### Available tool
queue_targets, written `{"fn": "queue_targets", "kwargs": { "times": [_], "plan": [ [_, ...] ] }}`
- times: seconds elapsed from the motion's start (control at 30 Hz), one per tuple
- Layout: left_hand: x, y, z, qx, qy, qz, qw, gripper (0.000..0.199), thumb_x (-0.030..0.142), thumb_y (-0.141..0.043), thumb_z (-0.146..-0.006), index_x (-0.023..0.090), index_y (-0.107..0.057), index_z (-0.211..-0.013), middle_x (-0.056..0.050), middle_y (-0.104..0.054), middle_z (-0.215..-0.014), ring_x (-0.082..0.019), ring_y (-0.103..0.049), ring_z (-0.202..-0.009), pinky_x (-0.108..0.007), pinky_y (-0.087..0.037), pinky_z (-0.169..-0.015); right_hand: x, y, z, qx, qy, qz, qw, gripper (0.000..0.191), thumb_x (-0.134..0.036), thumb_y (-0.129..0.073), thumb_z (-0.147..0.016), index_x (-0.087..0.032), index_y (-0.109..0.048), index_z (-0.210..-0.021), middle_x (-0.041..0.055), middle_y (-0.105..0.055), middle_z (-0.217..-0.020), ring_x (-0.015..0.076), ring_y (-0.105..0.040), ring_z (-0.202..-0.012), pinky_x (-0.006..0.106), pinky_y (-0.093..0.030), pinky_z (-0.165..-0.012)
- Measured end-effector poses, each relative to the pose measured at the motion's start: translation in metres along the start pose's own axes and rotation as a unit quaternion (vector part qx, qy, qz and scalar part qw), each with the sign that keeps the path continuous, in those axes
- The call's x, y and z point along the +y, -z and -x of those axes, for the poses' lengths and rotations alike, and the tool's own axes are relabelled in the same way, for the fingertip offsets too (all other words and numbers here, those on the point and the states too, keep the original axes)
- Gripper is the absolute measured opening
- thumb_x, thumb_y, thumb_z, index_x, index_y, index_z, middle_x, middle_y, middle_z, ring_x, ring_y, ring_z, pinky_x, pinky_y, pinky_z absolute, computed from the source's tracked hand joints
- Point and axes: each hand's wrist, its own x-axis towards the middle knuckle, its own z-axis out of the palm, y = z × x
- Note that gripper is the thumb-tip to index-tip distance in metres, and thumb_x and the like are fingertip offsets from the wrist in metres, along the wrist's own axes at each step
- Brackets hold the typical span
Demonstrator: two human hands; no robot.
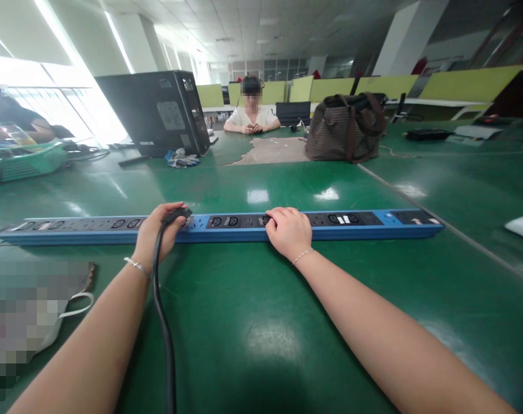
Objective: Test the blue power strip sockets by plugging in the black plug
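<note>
A long blue power strip [239, 234] with black socket panels lies across the green table in front of me. My left hand [156, 227] is closed around a black plug [178, 214] just above the strip, left of its middle. From that plug a thick black cable [163, 322] runs down over the table toward me. My right hand [290, 230] rests on the strip right of centre, its fingers curled over the far edge and the thumb at the near side. The sockets under both hands are hidden.
On the green table [226, 322] stand a black computer case [144, 115] with gloves [182, 158] beside it, and a brown bag [345, 129]. A green basket [23, 164] sits at left, a white object [522, 227] at right. One person [251, 115] sits opposite, another [15, 118] far left.
</note>
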Motion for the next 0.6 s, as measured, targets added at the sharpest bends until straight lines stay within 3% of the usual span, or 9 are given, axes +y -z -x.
{"fn": "queue_targets", "kwargs": {
  "times": [0.2,0.6],
  "plan": [
    [-0.006,-0.018,-0.005,-0.031,-0.012,-0.013,0.999,0.038,0.035,-0.052,-0.080,0.024,-0.060,-0.116,-0.006,-0.071,-0.104,-0.020,-0.065,-0.094,-0.035,-0.049,-0.087,0.001,0.000,-0.001,-0.001,0.001,0.002,1.000,0.033,-0.023,-0.044,-0.085,-0.023,-0.072,-0.102,0.0026,-0.070,-0.110,0.0222,-0.057,-0.101,0.036,-0.038,-0.086],
    [-0.006,-0.021,0.006,-0.047,-0.114,-0.117,0.985,0.038,0.043,-0.044,-0.085,0.030,-0.061,-0.117,-0.003,-0.069,-0.112,-0.023,-0.064,-0.102,-0.037,-0.048,-0.091,0.001,-0.001,0.000,0.000,-0.006,0.000,1.000,0.033,-0.022,-0.043,-0.085,-0.023,-0.072,-0.102,0.0030,-0.070,-0.109,0.0227,-0.056,-0.102,0.037,-0.038,-0.085]
  ]
}}
